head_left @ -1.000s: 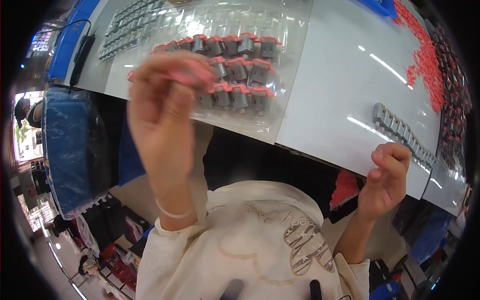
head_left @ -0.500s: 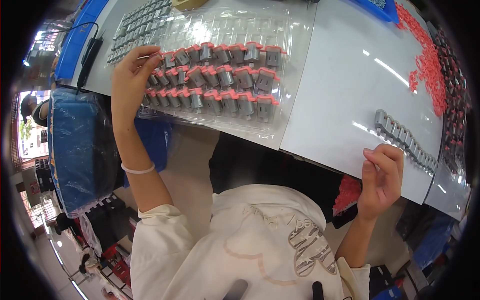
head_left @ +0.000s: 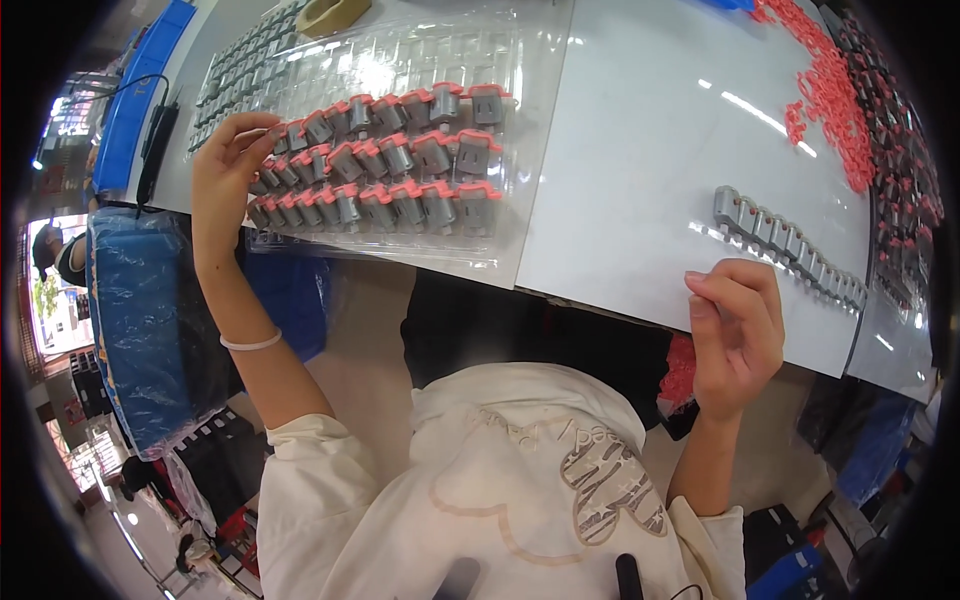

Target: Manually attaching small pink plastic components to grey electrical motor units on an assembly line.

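My left hand (head_left: 228, 170) is at the left end of the far filled row in a clear plastic tray (head_left: 480, 262). Its thumb and fingers pinch together around a small motor with a pink clip, mostly hidden by the fingertips. Three rows of grey small motors (head_left: 472, 155), each wearing a pink clip, sit in the tray's near part. My right hand (head_left: 738, 335) hovers past the table's near edge, fingers curled and thumb slightly apart from the forefinger, nothing visible between them. Just beyond it, a slanting line of bare grey motors (head_left: 790, 245) stands on the white table (head_left: 620, 180).
Loose pink clips (head_left: 835, 110) lie piled at the far right, beside a clear-covered area of clipped motors (head_left: 900, 200). A tape roll (head_left: 332, 14) and more bare motors (head_left: 240, 85) are at the far left. A blue plastic-wrapped stack (head_left: 140, 320) stands left of the table.
The whole scene has shifted left in the picture. My left hand stays at the same end of the tray row, and my right hand keeps its curled pose near the bare motors.
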